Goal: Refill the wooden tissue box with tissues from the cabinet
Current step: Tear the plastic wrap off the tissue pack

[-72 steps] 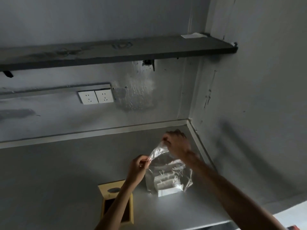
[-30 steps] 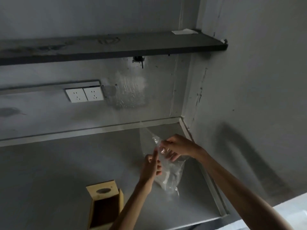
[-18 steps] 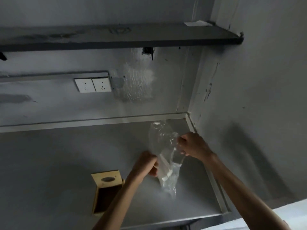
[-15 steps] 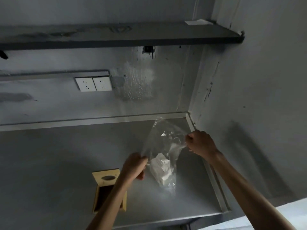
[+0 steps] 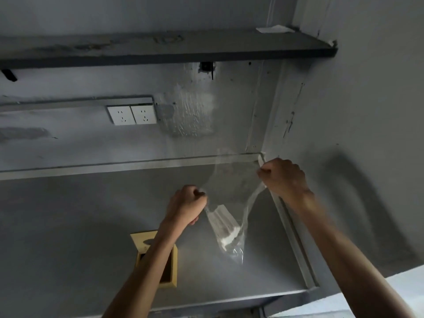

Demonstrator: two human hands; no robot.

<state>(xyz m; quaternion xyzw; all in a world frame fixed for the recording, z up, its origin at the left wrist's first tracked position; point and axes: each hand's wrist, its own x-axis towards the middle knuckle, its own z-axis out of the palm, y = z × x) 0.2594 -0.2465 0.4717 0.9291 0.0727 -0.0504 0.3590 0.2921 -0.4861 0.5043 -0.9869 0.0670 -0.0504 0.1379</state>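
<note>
arms: both forearms reach up from the lower frame over a grey counter [image 5: 68,226], wrists apart.
left hand [image 5: 187,206]: fisted, pinching the left edge of a clear plastic bag [image 5: 231,193].
right hand [image 5: 283,177]: fisted, gripping the bag's right edge, higher and nearer the side wall [image 5: 367,111].
bag: stretched wide between the fists; white tissues [image 5: 223,226] sag in its lower end, above the counter.
wooden tissue box [image 5: 171,282]: on the counter, open, partly behind the left forearm.
room: bare counter to the left; shelf [image 5: 160,49] overhead.

Single head-worn wide-angle view, looking forward and down, close over grey bench [image 5: 68,226]; wall corner upper right.
</note>
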